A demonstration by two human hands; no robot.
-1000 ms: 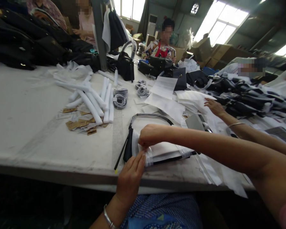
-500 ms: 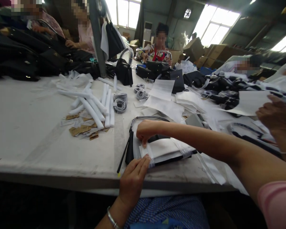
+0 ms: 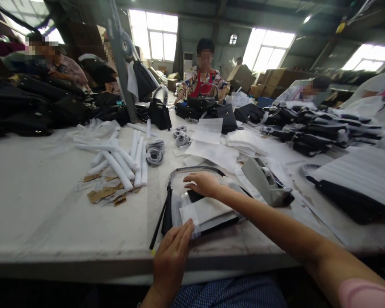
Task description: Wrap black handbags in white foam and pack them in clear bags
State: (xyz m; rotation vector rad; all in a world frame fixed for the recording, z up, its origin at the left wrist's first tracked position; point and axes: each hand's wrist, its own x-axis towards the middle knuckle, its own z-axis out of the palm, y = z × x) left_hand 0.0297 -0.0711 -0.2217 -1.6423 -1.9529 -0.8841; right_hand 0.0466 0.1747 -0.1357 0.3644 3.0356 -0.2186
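A black handbag lies on its side at the table's near edge, its handle wrapped in clear film. White foam sheet covers its upper face, with clear tape across the sheet's left end. My left hand rests with flat, extended fingers on the taped corner. Over the far side of the bag is my right hand, fingers stretched out and apart, holding nothing that I can see. Whether it touches the bag is unclear. A grey tape dispenser stands to the right of the bag.
White foam tubes lie on brown paper scraps at left. Behind the bag are coiled straps and loose white sheets. Black bags are piled at right. A foam sheet covers another black bag. Several people sit around.
My right hand has lifted off the tape and moved away from my left hand, its fingers opening. At right, another person's hand has left view; the sheet it held lies over a black bag.
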